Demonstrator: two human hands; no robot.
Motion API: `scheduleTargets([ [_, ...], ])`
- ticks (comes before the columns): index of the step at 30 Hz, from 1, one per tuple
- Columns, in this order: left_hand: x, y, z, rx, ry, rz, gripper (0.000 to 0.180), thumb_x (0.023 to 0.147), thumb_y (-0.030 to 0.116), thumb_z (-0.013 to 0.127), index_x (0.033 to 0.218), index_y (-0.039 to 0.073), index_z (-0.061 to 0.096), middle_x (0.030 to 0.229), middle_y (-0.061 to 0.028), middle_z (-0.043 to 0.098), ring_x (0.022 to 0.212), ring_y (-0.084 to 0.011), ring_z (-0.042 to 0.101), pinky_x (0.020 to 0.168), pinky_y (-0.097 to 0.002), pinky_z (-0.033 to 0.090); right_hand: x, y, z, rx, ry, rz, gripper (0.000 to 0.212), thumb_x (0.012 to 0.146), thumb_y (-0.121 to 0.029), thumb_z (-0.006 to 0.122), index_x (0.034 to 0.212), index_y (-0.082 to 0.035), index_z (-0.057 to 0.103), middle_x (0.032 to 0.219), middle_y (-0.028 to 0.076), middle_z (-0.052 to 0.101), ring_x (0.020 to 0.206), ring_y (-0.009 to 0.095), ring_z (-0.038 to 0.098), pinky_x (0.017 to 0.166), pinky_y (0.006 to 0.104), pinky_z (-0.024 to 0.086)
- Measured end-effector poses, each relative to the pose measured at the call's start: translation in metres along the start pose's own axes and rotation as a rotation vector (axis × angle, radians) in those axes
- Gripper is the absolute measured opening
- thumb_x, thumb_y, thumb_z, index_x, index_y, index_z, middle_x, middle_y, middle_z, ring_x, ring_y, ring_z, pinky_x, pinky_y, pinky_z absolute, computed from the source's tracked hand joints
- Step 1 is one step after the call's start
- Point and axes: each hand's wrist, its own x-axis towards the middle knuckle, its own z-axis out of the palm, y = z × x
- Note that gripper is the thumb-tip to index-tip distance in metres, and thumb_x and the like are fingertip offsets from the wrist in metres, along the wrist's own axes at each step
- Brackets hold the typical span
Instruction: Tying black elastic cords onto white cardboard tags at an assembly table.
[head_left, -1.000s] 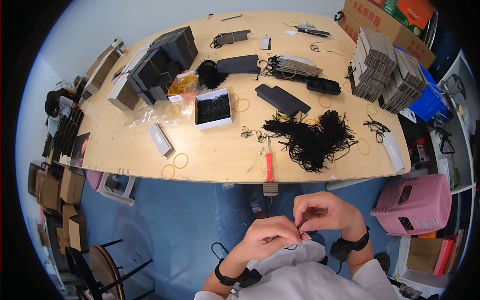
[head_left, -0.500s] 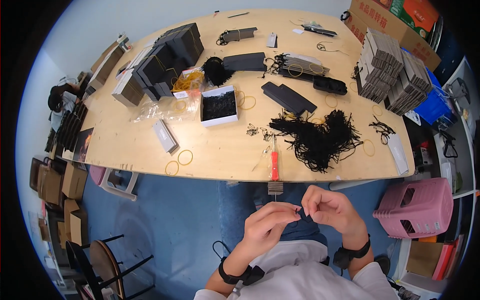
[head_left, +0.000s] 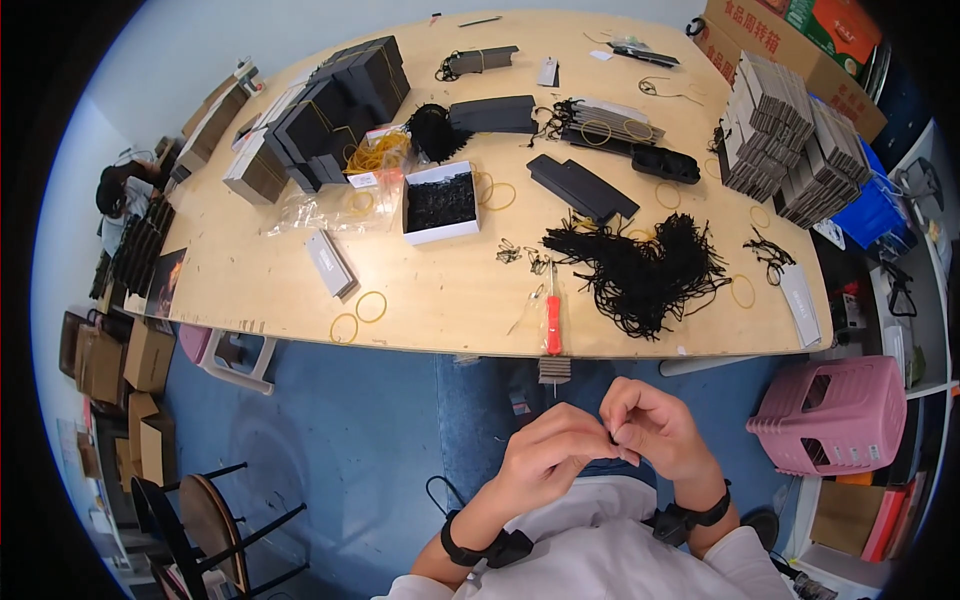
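Observation:
My left hand [head_left: 552, 452] and my right hand [head_left: 660, 428] meet in front of my lap, below the table's near edge. Fingertips of both pinch a small black cord [head_left: 613, 438], most of which the fingers hide. Just beyond them, a red-handled tool [head_left: 553, 325] with a thin metal shaft lies at the table's edge. To its right spreads a tangled pile of black cords [head_left: 645, 275]. Several small dark loops [head_left: 520, 253] lie near the tool's tip.
On the table [head_left: 430, 290] stand a white box of small black pieces [head_left: 440, 232], stacked dark boards [head_left: 345, 105], yellow rubber bands [head_left: 378, 153], black strips [head_left: 583, 188] and grey card stacks [head_left: 765, 120]. A pink stool [head_left: 830, 415] is at right, a chair [head_left: 215, 520] at lower left.
My hands have drawn closer together, the left shifting right and the right slightly lower. Less of the black cord shows between the fingers. The view has shifted slightly.

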Motion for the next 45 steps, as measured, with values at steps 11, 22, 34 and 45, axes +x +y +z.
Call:
scheduleTargets([
  [11,0.000,0.005,-0.004,-0.050,-0.075,0.093,0.031,0.065,-0.014,0.065,0.088,0.007,0.068,0.082,-0.0024,0.062,0.077,-0.0192,0.058,0.067,-0.0298,0.046,-0.003,0.010,0.005,0.009,-0.086,-0.172,0.004,0.091,0.001,0.055,0.092,0.001,0.052,0.093,0.010,0.048,0.068,0.013,0.054,0.056,0.0230,0.048],
  [22,0.004,0.008,-0.009,-0.005,-0.132,0.143,0.029,0.063,-0.010,0.065,0.087,0.006,0.066,0.084,-0.0028,0.061,0.076,-0.0206,0.058,0.068,-0.0307,0.044,-0.005,0.009,0.007,-0.051,-0.090,-0.208,0.005,0.090,0.005,0.054,0.094,0.002,0.051,0.093,0.011,0.048,0.070,0.014,0.056,0.058,0.0240,0.050],
  [34,-0.004,0.012,-0.002,-0.049,-0.036,-0.161,0.015,0.083,-0.008,0.059,0.094,0.002,0.061,0.088,-0.0093,0.058,0.079,-0.0207,0.059,0.072,-0.0313,0.048,0.002,0.023,0.009,-0.304,0.149,-0.289,0.006,0.090,0.000,0.057,0.094,0.000,0.052,0.093,0.006,0.048,0.070,0.009,0.051,0.059,0.0211,0.045],
  [45,0.003,0.004,-0.006,0.082,0.063,-0.329,0.009,0.089,-0.003,0.054,0.098,0.000,0.057,0.093,-0.0060,0.049,0.063,-0.0067,0.046,0.056,-0.0188,0.037,0.003,0.033,0.009,-0.296,0.349,-0.197,0.007,0.088,-0.001,0.058,0.092,-0.002,0.052,0.091,0.003,0.046,0.079,0.008,0.044,0.071,0.0210,0.037],
])
